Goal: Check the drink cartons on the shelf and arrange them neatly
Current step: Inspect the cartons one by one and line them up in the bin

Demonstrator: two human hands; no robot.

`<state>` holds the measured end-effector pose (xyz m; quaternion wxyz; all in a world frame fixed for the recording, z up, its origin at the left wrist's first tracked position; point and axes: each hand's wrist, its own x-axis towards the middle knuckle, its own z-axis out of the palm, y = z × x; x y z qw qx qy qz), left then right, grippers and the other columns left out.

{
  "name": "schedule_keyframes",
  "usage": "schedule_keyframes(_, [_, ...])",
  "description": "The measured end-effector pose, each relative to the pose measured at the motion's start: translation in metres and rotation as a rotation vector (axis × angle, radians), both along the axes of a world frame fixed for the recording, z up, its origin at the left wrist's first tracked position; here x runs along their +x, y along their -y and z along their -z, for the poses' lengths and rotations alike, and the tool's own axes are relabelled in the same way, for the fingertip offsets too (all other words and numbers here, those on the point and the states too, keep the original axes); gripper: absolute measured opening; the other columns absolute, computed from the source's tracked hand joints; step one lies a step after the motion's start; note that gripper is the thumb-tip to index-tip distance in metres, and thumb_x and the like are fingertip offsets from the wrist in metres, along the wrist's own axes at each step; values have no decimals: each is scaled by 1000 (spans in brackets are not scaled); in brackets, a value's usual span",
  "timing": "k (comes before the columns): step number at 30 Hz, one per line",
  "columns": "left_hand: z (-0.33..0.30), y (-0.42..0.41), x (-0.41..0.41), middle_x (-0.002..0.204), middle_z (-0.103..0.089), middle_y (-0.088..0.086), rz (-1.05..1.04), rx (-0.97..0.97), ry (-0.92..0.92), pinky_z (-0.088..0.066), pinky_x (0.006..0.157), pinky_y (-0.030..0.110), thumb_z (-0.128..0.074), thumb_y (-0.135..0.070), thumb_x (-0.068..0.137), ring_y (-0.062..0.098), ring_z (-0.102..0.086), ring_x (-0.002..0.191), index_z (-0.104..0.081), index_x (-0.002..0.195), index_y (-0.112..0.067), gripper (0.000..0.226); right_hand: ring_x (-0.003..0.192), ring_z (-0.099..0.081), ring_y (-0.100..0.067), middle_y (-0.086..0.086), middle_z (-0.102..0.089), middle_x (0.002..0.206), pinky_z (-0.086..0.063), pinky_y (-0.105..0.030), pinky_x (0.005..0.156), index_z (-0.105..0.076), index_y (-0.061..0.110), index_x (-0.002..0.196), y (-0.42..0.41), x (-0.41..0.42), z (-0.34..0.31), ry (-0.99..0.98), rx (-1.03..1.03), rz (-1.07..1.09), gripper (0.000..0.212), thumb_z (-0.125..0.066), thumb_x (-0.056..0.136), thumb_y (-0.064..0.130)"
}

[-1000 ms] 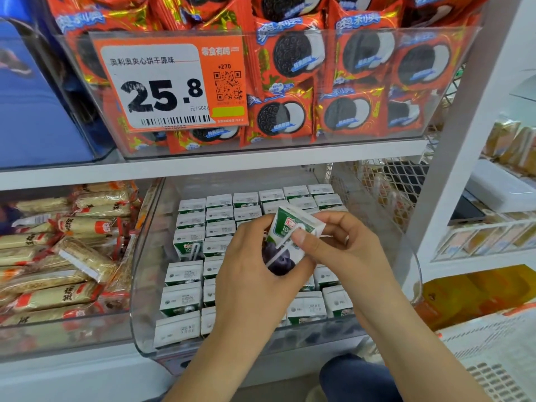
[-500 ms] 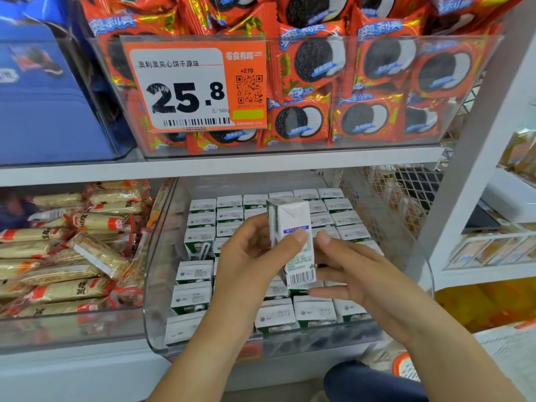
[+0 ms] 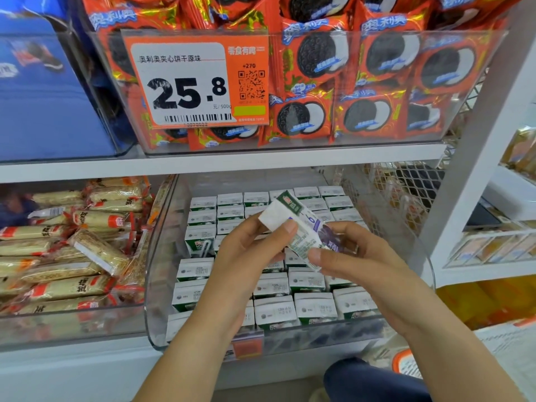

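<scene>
A small white and green drink carton [image 3: 298,227] is held tilted above a clear plastic bin [image 3: 158,256] on the lower shelf. My left hand [image 3: 249,256] grips its upper left end, thumb on the front face. My right hand [image 3: 356,256] pinches its lower right end. Below them several rows of matching drink cartons [image 3: 313,306] stand upright in the bin, tops up. One carton [image 3: 200,240] in the left column sits with its green front showing, beside a gap in the rows.
A clear bin of wrapped snack bars [image 3: 72,250] sits to the left. Above, on the upper shelf, a bin of orange cookie packs [image 3: 362,91] carries a price tag [image 3: 188,85]. A white shelf post [image 3: 470,158] stands at the right.
The held carton has been turned from upright to tilted, its top now pointing up-left. Both hands stay on it; my right hand now pinches its lower end.
</scene>
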<state>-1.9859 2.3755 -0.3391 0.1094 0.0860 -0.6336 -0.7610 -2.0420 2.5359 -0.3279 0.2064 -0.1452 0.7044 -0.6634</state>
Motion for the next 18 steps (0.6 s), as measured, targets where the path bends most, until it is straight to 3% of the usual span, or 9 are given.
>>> schedule_keyframes(5, [-1, 2, -1, 96, -75, 3, -45, 64, 27, -55, 75, 29, -67, -46, 64, 16, -68, 91, -69, 109, -15, 55, 75, -69, -6, 16, -71, 90, -56, -20, 65, -60, 27, 100, -3, -1, 1, -210, 88, 63, 51, -85, 61, 5])
schedule_keyframes(11, [1, 3, 0, 97, -75, 5, -67, 109, -21, -55, 71, 22, -68, -37, 69, 13, -70, 87, -69, 111, -13, 48, 79, -68, -6, 14, -71, 96, -54, -18, 62, -59, 31, 103, -2, -1, 2, -233, 24, 65, 56, -82, 63, -1])
schedule_keyframes(16, [2, 7, -1, 97, -75, 6, -96, 148, -29, -57, 77, 25, -71, -39, 65, 17, -70, 89, -70, 107, -14, 48, 86, -70, -11, 3, -73, 99, -57, -23, 67, -58, 28, 117, -3, -4, 1, -30, -75, 5, 67, -77, 54, 34])
schedule_keyframes(18, [2, 7, 0, 98, -75, 6, -88, 152, -37, -56, 76, 24, -71, -38, 65, 15, -70, 90, -69, 111, -13, 52, 88, -70, -14, -4, -74, 96, -57, -23, 68, -61, 23, 115, -5, -5, 1, 4, -91, -6, 61, -73, 57, 36])
